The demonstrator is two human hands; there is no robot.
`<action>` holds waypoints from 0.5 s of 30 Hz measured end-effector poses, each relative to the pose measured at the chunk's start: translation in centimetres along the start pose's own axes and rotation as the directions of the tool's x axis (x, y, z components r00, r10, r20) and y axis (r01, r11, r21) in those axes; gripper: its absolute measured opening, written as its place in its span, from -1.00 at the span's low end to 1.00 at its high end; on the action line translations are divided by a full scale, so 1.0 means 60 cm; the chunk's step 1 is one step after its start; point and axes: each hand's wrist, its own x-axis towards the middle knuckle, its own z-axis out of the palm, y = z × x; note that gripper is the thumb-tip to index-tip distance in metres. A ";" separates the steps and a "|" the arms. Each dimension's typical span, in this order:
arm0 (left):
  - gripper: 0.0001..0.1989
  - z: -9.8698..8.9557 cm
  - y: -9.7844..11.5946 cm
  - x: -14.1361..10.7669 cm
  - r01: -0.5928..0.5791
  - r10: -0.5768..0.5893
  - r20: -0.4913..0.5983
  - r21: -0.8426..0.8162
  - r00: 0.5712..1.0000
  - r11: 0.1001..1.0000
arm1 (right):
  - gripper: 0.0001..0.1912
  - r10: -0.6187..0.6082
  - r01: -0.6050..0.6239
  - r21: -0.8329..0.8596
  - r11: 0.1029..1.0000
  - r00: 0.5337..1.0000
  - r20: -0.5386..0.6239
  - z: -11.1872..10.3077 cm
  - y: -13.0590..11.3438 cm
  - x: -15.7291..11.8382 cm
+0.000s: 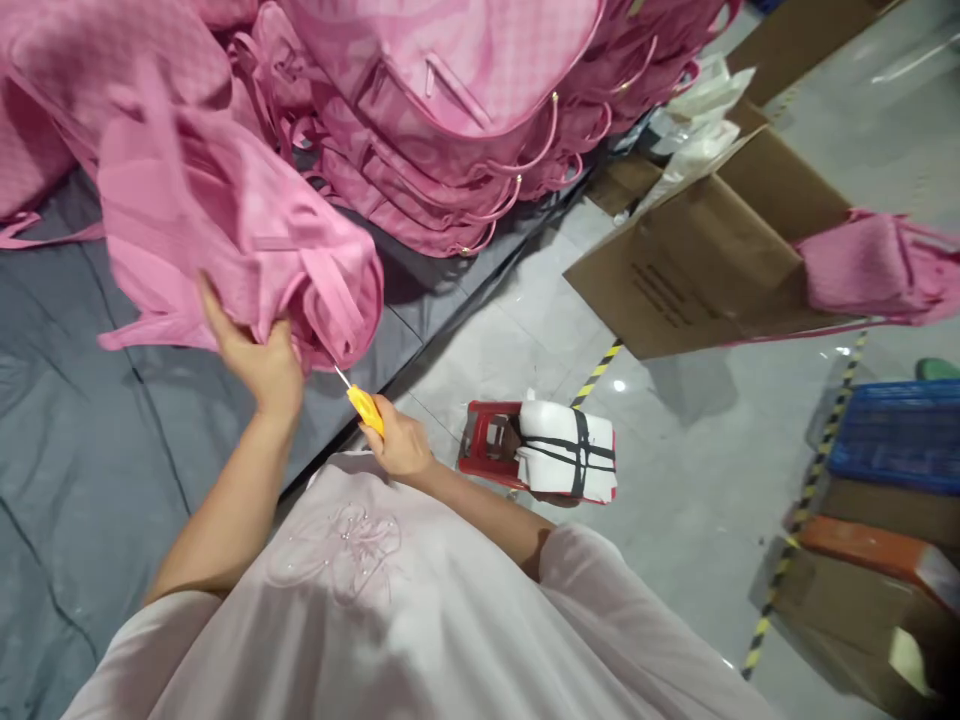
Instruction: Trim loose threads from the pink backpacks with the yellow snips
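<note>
At twelve o'clock, pink bags are being carried by the grey-covered table. By the floor, a carton is being borne at two o'clock, a padded stool at five and striped tape at four.

Single head-worn view: faces forward, down; left hand, right hand near.
</note>
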 end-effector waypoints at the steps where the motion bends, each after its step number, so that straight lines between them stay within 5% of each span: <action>1: -0.11 -0.008 0.005 -0.013 0.021 -0.027 -0.116 -0.052 0.993 0.998 | -0.48 -0.051 0.051 0.015 0.999 0.998 -0.041 -0.004 0.007 -0.005; 3: -0.21 -0.031 0.005 -0.066 0.151 -0.174 -0.189 -0.132 0.966 0.980 | -0.50 -0.142 0.145 0.037 0.989 0.987 -0.079 -0.007 0.029 -0.018; 4: -0.28 -0.046 0.001 -0.100 0.250 -0.268 -0.112 -0.155 0.957 0.956 | -0.51 -0.170 0.174 0.040 0.984 0.982 -0.080 -0.005 0.044 -0.023; 6: -0.45 -0.079 -0.010 -0.171 0.435 -0.404 0.231 -0.107 0.885 0.894 | -0.52 -0.174 0.175 0.015 0.985 0.984 -0.040 0.005 0.079 -0.027; 8: -0.58 -0.115 -0.017 -0.224 0.455 -0.368 0.605 0.011 0.706 0.890 | -0.53 -0.112 0.116 -0.056 0.992 0.992 0.056 0.019 0.116 -0.023; 9: -0.59 -0.132 -0.018 -0.237 0.378 -0.308 0.704 0.061 0.640 0.924 | -0.54 -0.062 0.074 -0.102 0.992 0.992 0.112 0.027 0.134 -0.020; 10: -0.58 -0.146 -0.020 -0.239 0.252 -0.246 0.745 0.108 0.619 0.962 | -0.55 -0.011 0.036 -0.147 0.988 0.987 0.162 0.034 0.150 -0.017; 13: -0.25 -0.159 -0.041 -0.199 -0.193 -0.119 0.718 0.336 0.685 0.922 | -0.56 0.072 -0.023 -0.212 0.977 0.971 0.228 0.045 0.189 -0.013; 15: 0.00 -0.139 -0.066 -0.158 -0.327 -0.141 0.718 0.471 0.682 0.819 | -0.55 0.063 -0.014 -0.203 0.979 0.970 0.235 0.044 0.208 -0.019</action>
